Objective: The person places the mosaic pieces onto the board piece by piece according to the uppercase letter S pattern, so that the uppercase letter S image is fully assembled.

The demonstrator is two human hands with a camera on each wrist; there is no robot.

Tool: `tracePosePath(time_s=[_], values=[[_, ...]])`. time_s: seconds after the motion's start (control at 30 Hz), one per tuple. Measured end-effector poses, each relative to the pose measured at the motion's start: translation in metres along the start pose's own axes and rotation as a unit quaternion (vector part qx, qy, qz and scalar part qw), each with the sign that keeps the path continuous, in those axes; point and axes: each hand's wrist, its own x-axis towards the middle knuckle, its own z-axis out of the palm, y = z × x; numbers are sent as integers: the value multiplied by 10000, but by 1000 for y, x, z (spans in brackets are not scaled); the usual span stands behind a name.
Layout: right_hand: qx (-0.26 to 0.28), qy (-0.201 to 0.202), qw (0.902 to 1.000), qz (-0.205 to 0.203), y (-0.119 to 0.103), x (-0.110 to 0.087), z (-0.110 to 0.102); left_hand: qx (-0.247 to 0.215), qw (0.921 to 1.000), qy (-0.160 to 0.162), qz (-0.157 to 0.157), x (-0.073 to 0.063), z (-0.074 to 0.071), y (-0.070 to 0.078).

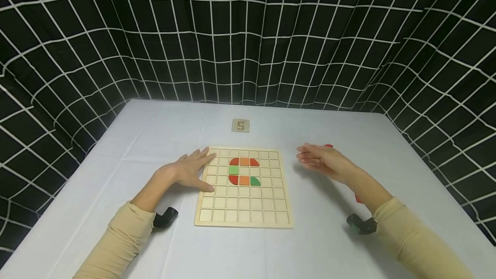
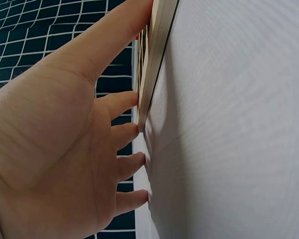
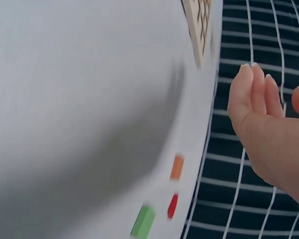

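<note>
A lab-like recording booth is indicated. The space is enclosed at the back and on both sides by a black curtain (image 1: pixel 248 33) patterned with a white grid, whose lines are bent where the fabric hangs in folds. Within this enclosure is set a white cloth-covered table (image 1: pixel 228 253), its surface marked by faint creases. A wooden grid board (image 1: pixel 244 203) is laid near the middle. Dark wrist-worn cameras (image 1: pixel 165 218) are seen at both forearms, which also points to a recording set. In both wrist views, the gridded curtain is seen beyond the table's edge. The kind of building around it cannot be told.
</note>
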Motion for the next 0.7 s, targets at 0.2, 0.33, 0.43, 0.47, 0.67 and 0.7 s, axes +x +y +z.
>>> tracePosePath(time_s=[0.2, 0.33, 0.43, 0.47, 0.67, 0.7], values=[[590, 174, 9981, 34, -1, -11, -27, 22, 10000, -19, -40, 0, 0, 0], [715, 263, 9971, 8, 2, -18, -44, 49, 10000, -25, -53, 0, 1, -1], [810, 260, 9964, -26, 6, -22, -56, 39, 10000, -5, -30, 0, 1, -1], [824, 261, 9963, -28, 7, -23, -60, 37, 10000, -6, -32, -1, 1, 0], [585, 415, 9974, 121, 15, -32, -79, 39, 10000, -13, -43, 0, 0, 0], [523, 457, 9975, 161, 16, -33, -82, 36, 10000, -9, -38, 0, 0, 0]])
